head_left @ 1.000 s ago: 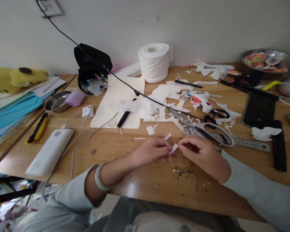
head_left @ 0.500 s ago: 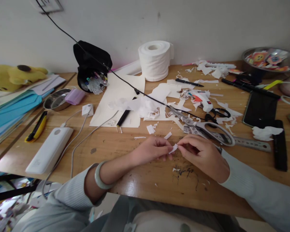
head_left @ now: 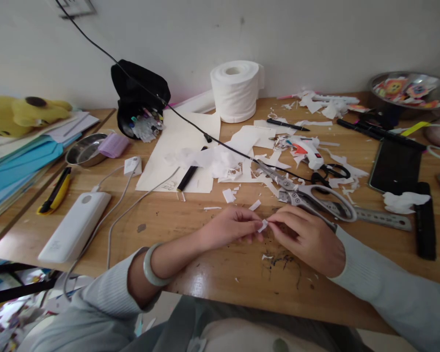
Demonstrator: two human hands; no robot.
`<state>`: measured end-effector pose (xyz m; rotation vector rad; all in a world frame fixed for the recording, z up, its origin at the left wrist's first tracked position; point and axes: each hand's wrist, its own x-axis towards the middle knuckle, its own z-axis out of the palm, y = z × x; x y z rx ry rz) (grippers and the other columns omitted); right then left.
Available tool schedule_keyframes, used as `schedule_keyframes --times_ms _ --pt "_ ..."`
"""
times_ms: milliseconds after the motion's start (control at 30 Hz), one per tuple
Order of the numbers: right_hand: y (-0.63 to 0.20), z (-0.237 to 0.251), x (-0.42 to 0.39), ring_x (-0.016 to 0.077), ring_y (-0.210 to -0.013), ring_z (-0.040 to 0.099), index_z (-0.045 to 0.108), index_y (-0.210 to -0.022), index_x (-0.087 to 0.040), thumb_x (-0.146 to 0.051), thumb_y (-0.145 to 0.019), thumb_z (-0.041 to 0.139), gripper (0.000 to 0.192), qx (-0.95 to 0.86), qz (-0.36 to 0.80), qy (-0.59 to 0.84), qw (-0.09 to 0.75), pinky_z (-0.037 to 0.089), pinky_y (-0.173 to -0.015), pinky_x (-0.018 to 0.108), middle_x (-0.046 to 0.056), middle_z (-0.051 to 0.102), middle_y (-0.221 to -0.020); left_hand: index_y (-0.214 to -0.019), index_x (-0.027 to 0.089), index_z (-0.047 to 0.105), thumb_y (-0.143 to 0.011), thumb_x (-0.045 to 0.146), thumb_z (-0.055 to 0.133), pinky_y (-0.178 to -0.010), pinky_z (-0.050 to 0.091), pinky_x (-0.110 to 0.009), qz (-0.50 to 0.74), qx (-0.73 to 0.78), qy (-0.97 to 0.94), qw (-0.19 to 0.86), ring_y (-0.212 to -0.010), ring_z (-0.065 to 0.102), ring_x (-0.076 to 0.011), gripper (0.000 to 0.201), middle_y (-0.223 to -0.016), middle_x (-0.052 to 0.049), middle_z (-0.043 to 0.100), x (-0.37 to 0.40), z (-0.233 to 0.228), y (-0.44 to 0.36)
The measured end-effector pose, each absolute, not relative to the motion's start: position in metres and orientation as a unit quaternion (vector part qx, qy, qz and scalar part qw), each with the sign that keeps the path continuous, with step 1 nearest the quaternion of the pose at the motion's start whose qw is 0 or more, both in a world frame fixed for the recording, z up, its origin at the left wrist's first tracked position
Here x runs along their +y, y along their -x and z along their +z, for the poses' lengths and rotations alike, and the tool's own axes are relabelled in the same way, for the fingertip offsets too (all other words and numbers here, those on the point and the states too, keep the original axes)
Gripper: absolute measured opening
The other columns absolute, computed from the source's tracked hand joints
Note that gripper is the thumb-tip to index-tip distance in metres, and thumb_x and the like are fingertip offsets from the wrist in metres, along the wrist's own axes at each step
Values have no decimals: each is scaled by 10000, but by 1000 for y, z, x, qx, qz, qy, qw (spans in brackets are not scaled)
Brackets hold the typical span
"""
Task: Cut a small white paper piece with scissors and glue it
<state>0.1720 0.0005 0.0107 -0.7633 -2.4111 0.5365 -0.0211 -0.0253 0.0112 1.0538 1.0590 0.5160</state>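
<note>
While pinched: paper scrap (head_left: 263,225) between both grips.

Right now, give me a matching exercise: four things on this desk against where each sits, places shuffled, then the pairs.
Things:
1. paper scrap
2. tissue roll
3. power bank
4. scissors

Places:
A. left, cable plugged in
B. pinched between left hand and right hand
C. back, by the wall
D. just beyond the right hand

Pairs: 1-B, 2-C, 3-A, 4-D
</note>
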Motion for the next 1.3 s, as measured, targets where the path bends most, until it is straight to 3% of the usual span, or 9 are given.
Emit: schedule_keyframes --times_ms 433,933,1033,1167,1300 --pt "-175 6 1 135 -710 609 643 -870 -119 -152 -832 502 149 -937 45 224 264 507 -650 267 61 651 -783 -769 130 643 -797 333 572 -510 351 -183 242 466 -473 707 -522 494 -49 217 -667 7 621 -25 9 22" --pt "-173 12 2 139 -664 591 649 -875 -108 -130 -787 506 170 -934 44 203 292 491 -605 263 80 652 -765 -756 130 640 -806 341 561 -505 347 -174 250 472 -475 699 -529 485 -49 230 -666 5 613 -25 9 21" --pt "-174 15 1 126 -676 592 635 -879 -126 -135 -798 493 163 -912 126 254 295 488 -625 255 66 651 -790 -774 129 639 -803 347 564 -508 354 -176 258 467 -478 697 -529 489 -50 233 -674 1 617 -25 8 21" --pt "-172 19 3 92 -562 538 632 -862 -168 -264 -815 507 165 -804 349 406 258 446 -502 222 19 644 -738 -777 133 638 -780 376 588 -506 356 -183 266 474 -475 692 -523 486 -53 248 -677 -1 619 -26 8 20" --pt "-170 19 7 110 -665 588 648 -812 -184 -363 -802 521 220 -725 509 428 181 469 -585 229 14 670 -758 -797 134 650 -784 384 587 -501 348 -176 262 477 -477 690 -531 478 -51 258 -673 -2 611 -27 9 20"
